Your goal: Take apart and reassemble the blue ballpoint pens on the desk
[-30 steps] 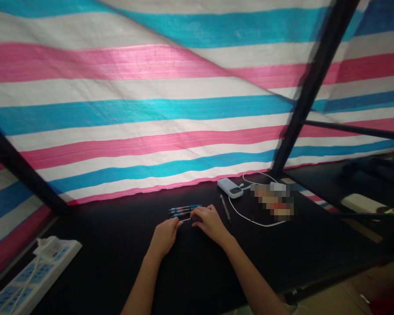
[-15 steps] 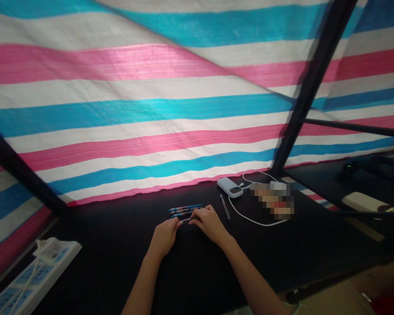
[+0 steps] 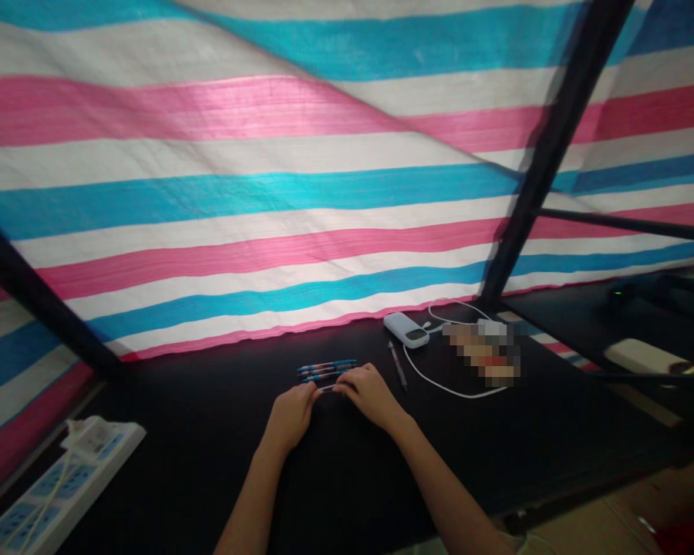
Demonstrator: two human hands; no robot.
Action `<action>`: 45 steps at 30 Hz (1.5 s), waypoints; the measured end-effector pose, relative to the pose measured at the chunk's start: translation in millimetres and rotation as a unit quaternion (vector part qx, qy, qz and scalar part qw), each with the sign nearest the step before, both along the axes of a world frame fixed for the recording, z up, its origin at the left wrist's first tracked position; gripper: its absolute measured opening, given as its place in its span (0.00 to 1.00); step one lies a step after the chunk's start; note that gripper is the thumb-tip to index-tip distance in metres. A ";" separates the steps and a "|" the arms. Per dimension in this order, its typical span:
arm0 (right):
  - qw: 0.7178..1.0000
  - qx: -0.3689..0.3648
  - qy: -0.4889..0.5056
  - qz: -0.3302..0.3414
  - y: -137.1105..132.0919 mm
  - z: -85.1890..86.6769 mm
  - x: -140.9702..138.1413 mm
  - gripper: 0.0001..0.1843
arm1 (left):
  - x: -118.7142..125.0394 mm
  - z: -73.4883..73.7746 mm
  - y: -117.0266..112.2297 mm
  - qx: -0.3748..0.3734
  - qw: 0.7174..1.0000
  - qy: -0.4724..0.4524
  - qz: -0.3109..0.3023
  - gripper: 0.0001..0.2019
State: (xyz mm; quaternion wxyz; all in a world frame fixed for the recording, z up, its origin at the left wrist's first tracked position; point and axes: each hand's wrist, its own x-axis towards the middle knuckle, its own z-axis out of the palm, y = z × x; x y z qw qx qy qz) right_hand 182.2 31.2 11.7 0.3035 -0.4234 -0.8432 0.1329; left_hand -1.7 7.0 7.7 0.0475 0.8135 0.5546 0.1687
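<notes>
Single head-worn view, looking forward and down, table [image 3: 208, 432] near, striped tarp [image 3: 266, 193] close behind

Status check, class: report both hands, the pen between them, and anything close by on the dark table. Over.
Left hand and right hand each pinch an end of one pen. Blue pens lie just beyond. Loose pen and white cable to the right.
</notes>
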 end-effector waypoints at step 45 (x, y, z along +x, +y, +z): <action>0.991 -0.126 0.046 0.007 10.5 -4.8 10.4 0.14 | -7.6 -4.9 4.9 0.042 0.990 -0.128 -0.038 0.11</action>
